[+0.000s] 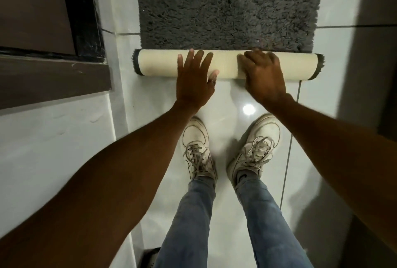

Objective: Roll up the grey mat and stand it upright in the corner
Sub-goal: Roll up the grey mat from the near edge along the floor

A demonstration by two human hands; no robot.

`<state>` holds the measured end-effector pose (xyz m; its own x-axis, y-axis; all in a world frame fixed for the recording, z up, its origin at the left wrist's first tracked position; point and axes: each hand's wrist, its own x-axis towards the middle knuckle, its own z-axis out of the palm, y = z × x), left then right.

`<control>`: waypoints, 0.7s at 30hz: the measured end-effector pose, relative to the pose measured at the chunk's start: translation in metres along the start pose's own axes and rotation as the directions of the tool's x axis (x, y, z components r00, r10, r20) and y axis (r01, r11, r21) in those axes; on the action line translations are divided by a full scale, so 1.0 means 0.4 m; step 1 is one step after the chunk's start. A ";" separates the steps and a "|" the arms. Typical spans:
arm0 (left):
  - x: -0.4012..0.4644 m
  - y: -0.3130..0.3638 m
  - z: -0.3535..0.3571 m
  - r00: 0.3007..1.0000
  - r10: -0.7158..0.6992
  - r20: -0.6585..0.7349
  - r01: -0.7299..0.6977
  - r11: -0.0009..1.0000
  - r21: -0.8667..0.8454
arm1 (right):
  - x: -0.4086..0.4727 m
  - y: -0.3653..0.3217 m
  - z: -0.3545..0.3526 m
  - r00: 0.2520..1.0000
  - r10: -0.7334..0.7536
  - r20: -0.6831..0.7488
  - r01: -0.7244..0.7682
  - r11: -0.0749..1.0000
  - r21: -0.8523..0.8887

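The grey shaggy mat (227, 8) lies flat on the white tiled floor ahead of me. Its near end is rolled into a tube (159, 64) with the cream backing outward and grey pile showing at both ends. My left hand (194, 78) rests flat on the roll left of centre, fingers spread over its top. My right hand (263, 74) lies on the roll right of centre, fingers curled over the far side where roll meets flat mat.
My two white sneakers (196, 145) stand on the glossy tile just behind the roll. A dark brown door and black frame (81, 20) lie to the left, with a white wall (53, 139) below. A grey wall (373, 31) borders the right side.
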<state>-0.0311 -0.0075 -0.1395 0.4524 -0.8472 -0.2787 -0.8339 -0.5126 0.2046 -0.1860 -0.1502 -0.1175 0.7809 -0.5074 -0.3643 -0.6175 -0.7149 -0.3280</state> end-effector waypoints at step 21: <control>0.028 0.015 -0.011 0.883 -0.004 0.469 -0.028 0.998 0.062 | -0.009 0.028 0.017 0.861 0.102 0.498 -0.081 0.995 -0.065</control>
<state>-0.0298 -0.0207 -0.1373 0.2547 -0.6807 -0.6868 -0.8644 -0.4787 0.1539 -0.1966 -0.1532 -0.1257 0.5624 -0.2706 -0.7813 -0.6709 -0.7016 -0.2399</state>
